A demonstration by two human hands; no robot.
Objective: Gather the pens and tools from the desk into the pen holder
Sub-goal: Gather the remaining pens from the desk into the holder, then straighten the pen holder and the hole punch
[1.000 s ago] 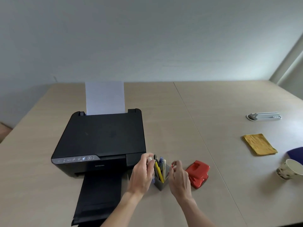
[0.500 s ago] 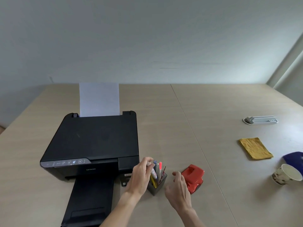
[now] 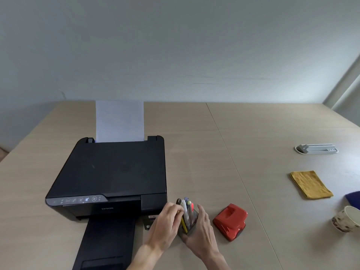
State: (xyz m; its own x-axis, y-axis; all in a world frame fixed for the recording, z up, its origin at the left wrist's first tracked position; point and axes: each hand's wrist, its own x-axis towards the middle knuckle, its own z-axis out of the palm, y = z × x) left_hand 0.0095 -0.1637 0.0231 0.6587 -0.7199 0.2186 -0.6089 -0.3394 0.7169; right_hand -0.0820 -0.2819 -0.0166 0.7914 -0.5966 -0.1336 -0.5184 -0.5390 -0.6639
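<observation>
A dark mesh pen holder (image 3: 191, 227) stands on the desk just right of the printer's front corner. Several pens stick up from it, among them a white marker (image 3: 184, 208), a pink highlighter (image 3: 192, 209) and a yellow pen (image 3: 183, 224). My left hand (image 3: 165, 225) is at the holder's left side, its fingertips pinched on the upper part of the yellow pen. My right hand (image 3: 201, 234) cups the holder's right and front side, with the thumb under its near edge.
A black printer (image 3: 115, 172) with a sheet of paper (image 3: 119, 121) and an extended tray fills the left. A red hole punch (image 3: 230, 221) lies right of the holder. Farther right are a yellow cloth (image 3: 309, 185), a paper cup (image 3: 347, 221) and a white socket strip (image 3: 317, 148).
The white marker has left my left hand and stands in the holder. My left hand has shifted to the yellow pen, and my right hand has closed in around the holder.
</observation>
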